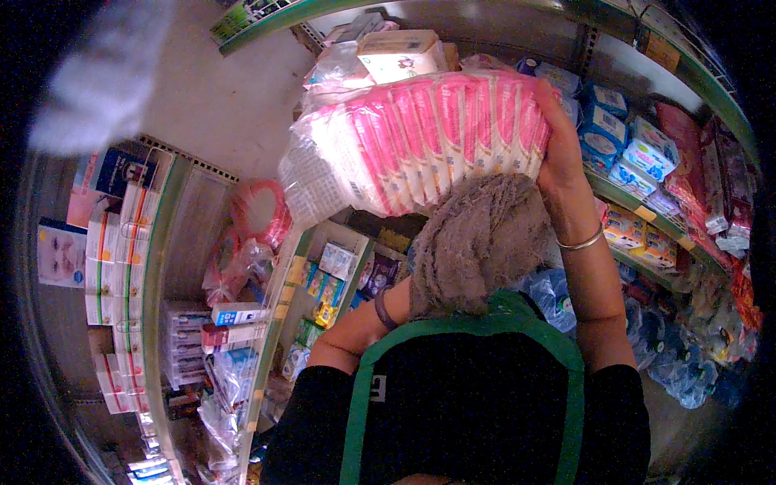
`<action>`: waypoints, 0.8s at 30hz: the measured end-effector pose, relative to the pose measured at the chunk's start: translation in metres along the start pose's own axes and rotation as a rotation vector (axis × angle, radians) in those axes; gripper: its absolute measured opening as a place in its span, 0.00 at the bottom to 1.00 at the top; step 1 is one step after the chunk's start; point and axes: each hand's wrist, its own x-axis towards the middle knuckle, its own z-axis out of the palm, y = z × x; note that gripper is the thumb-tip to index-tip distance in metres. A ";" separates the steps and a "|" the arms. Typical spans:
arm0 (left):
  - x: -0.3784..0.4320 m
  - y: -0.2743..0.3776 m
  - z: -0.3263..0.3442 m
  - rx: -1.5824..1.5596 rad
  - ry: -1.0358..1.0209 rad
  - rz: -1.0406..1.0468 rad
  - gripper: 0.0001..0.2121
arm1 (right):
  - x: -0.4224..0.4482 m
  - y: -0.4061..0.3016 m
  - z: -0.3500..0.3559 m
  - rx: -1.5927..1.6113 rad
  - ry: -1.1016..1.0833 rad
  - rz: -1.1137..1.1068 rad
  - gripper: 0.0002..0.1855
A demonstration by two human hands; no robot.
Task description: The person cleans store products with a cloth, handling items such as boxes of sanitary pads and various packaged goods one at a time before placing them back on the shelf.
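A clear plastic bag [424,139] packed with a row of pink and white packets is held up before me. My right hand [555,142], with a metal bangle at its wrist, grips the right end of the bag. A brown-grey cloth [482,242] lies against the lower right side of the bag and covers my left hand, so its fingers are hidden. Only my left wrist, with a dark band, shows below the cloth. The bag's crumpled left end hangs free of both hands.
Boxed goods line the left shelf [163,230]. Behind the bag stands a white and tan pack [403,54]. Blue packs [603,133] fill the right shelf. Below it lie plastic-wrapped blue items [679,370]. Rolls of red tape [260,209] hang at left.
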 end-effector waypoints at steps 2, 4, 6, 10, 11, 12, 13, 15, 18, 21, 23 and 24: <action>-0.001 0.002 -0.001 0.009 0.007 -0.001 0.21 | -0.001 -0.001 0.001 0.007 0.000 0.006 0.24; -0.001 0.006 -0.004 0.016 0.016 -0.007 0.21 | -0.001 0.000 0.001 0.017 0.044 -0.005 0.23; -0.002 0.011 -0.010 0.018 0.043 -0.018 0.21 | -0.005 -0.002 0.006 0.030 0.059 0.013 0.23; 0.007 0.040 -0.040 0.037 0.198 -0.038 0.21 | -0.015 -0.004 -0.002 -0.002 0.053 -0.025 0.23; 0.009 0.050 -0.047 0.056 0.276 -0.024 0.20 | -0.016 -0.005 -0.001 -0.003 0.048 -0.025 0.23; 0.011 0.061 -0.055 0.084 0.373 0.006 0.20 | -0.019 -0.006 -0.001 -0.015 0.027 -0.071 0.24; 0.016 0.069 -0.061 0.141 0.468 0.054 0.20 | -0.019 -0.007 -0.001 -0.027 0.007 -0.118 0.24; 0.026 0.080 -0.064 0.538 0.612 0.194 0.20 | -0.019 0.001 -0.007 -0.014 0.002 -0.133 0.24; 0.046 0.082 -0.043 0.503 0.526 0.163 0.18 | -0.020 0.007 0.004 0.003 0.037 -0.160 0.24; 0.048 0.069 -0.021 0.993 0.099 0.243 0.18 | -0.017 0.002 0.001 0.061 0.085 -0.166 0.24; 0.048 0.071 -0.020 1.229 -0.123 0.283 0.19 | -0.008 0.002 -0.010 0.070 0.187 -0.248 0.23; 0.048 0.071 -0.022 1.274 -0.158 0.311 0.18 | -0.008 -0.002 -0.016 0.064 0.181 -0.251 0.23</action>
